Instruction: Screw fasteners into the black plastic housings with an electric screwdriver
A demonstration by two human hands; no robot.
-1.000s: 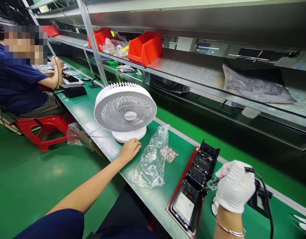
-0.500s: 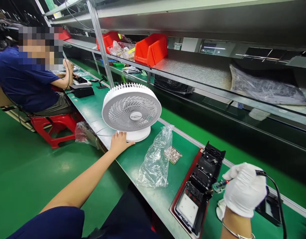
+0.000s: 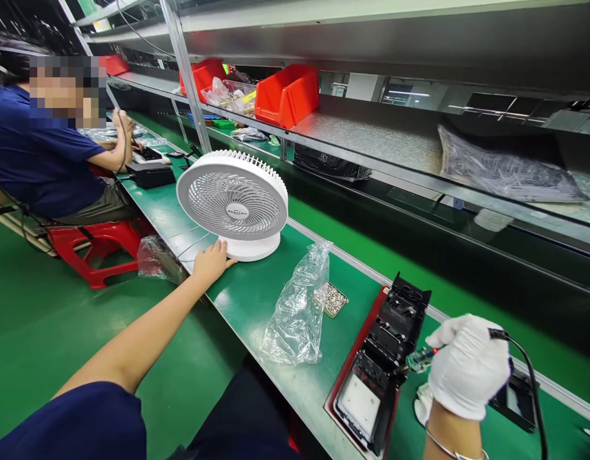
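Observation:
A white desk fan (image 3: 237, 207) with a grey front grille stands on the green bench. My bare left hand (image 3: 211, 263) grips the near edge of its round base, thumb spread along the front. In a white glove, my right hand (image 3: 470, 367) is closed around a soldering iron (image 3: 420, 360) with a clear barrel and a black cable. The iron's tip reaches the side of a black plastic housing (image 3: 393, 329), which lies on a red-edged pad. Left of the housing are a crumpled clear plastic bag (image 3: 297, 313) and a small box of shiny metal pieces (image 3: 335, 299).
Beyond my right hand lies another black part (image 3: 518, 396). A metal shelf (image 3: 371, 131) above the bench carries red bins (image 3: 287, 96) and a plastic-wrapped bundle (image 3: 505, 169). Further left, a person in a blue shirt (image 3: 40, 160) sits on a red stool (image 3: 96, 249).
The fan has shifted left along the bench and turned slightly, my left hand moving with it. My right hand and the iron stay at the housing. The view has shifted a little.

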